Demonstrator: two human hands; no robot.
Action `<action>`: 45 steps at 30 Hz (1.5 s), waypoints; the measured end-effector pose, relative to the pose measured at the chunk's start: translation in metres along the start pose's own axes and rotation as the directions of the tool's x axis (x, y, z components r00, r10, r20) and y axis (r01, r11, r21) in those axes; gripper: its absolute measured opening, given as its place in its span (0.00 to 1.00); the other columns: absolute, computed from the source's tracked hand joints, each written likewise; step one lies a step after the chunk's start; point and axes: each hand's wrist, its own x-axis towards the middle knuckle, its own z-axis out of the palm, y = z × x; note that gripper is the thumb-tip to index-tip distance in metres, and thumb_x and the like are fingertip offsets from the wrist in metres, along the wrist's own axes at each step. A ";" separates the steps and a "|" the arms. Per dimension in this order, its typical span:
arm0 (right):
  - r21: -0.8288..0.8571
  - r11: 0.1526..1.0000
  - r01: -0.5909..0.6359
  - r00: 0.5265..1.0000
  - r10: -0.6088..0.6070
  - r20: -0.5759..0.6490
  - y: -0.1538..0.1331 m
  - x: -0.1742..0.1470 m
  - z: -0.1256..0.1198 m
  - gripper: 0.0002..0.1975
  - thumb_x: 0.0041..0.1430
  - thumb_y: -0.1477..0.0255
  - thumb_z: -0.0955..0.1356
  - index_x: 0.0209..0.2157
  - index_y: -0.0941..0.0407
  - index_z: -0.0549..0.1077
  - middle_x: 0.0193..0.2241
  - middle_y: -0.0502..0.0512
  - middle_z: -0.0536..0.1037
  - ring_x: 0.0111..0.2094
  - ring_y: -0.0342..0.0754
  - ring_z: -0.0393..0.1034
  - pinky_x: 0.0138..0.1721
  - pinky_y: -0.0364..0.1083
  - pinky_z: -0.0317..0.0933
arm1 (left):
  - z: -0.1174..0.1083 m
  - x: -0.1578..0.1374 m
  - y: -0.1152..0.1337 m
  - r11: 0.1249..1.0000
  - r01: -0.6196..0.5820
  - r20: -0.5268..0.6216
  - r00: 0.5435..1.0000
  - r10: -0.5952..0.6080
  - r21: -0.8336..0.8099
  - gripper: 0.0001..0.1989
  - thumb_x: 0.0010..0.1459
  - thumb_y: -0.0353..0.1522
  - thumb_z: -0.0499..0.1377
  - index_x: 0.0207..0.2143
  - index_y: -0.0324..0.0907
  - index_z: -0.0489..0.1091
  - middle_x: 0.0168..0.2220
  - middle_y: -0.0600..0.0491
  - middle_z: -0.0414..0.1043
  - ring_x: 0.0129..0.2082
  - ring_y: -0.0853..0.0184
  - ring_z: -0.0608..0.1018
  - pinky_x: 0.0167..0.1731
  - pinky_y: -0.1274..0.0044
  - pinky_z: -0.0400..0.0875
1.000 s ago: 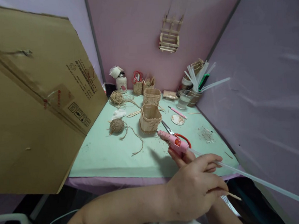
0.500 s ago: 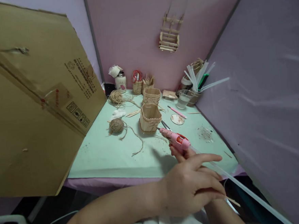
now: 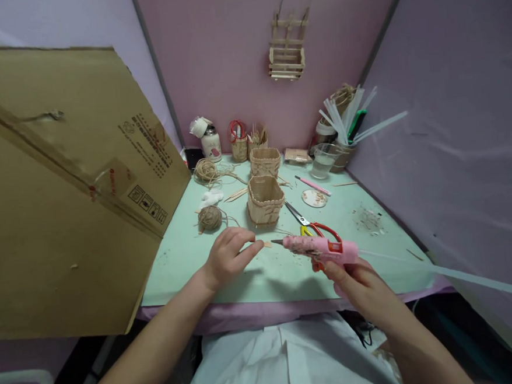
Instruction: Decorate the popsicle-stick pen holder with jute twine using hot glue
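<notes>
Wrapped round the handle of a pink hot glue gun [image 3: 310,246] is my right hand [image 3: 354,279]. A long clear glue stick [image 3: 473,282] trails out of its back end to the right. My left hand [image 3: 232,255] pinches a small flat wooden piece [image 3: 266,244] between thumb and fingers, and the gun's nozzle is at or very near its tip. Just behind stands an open square wooden basket [image 3: 266,206] with a braided rim, and a second similar basket [image 3: 265,161] stands behind it. Scissors [image 3: 315,226] with red handles lie beyond the gun.
A twine ball [image 3: 210,218] and a looser twine coil [image 3: 205,170] lie left. A large cardboard box [image 3: 74,228] leans along the left side. A plastic cup [image 3: 323,163], a pink pen [image 3: 312,185] and a round disc [image 3: 314,198] are at right.
My hands were crossed at the right; now they are apart. My left hand has moved left over the table and holds the wooden piece. The glue gun has turned to point left.
</notes>
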 end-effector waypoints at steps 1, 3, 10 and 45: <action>-0.014 1.000 0.010 1.000 -0.010 0.016 -0.001 0.000 0.001 0.23 0.57 0.49 0.64 0.25 0.54 0.76 0.20 0.53 0.74 0.24 0.48 0.66 0.27 0.45 0.64 | 0.000 -0.001 0.001 1.000 -0.016 -0.006 1.000 0.016 -0.001 0.06 0.56 0.23 0.62 0.37 0.38 0.72 0.31 0.51 0.72 0.34 0.68 0.73 0.35 0.76 0.69; -0.024 1.000 0.020 0.998 -0.019 0.054 -0.001 0.001 0.003 0.24 0.58 0.49 0.63 0.24 0.54 0.76 0.20 0.53 0.74 0.25 0.49 0.67 0.30 0.46 0.65 | 0.001 -0.003 0.003 0.999 -0.041 -0.022 0.999 0.041 -0.013 0.07 0.55 0.23 0.63 0.37 0.37 0.72 0.31 0.51 0.72 0.35 0.67 0.73 0.35 0.75 0.69; -0.030 0.999 -0.031 0.994 0.034 0.104 0.007 0.003 0.006 0.27 0.59 0.47 0.61 0.27 0.56 0.75 0.32 0.59 0.80 0.34 0.54 0.72 0.37 0.48 0.67 | 0.002 -0.006 0.002 0.998 -0.060 -0.054 0.997 0.059 -0.021 0.08 0.56 0.25 0.63 0.39 0.41 0.71 0.31 0.53 0.73 0.35 0.68 0.74 0.34 0.76 0.70; -0.111 0.994 0.011 0.985 0.008 0.175 0.009 0.007 0.001 0.23 0.61 0.52 0.62 0.27 0.55 0.75 0.26 0.55 0.78 0.29 0.50 0.70 0.33 0.46 0.66 | 0.000 -0.001 0.005 0.992 -0.124 -0.053 0.991 0.126 0.040 0.07 0.54 0.25 0.65 0.35 0.40 0.71 0.31 0.53 0.75 0.33 0.69 0.74 0.33 0.76 0.73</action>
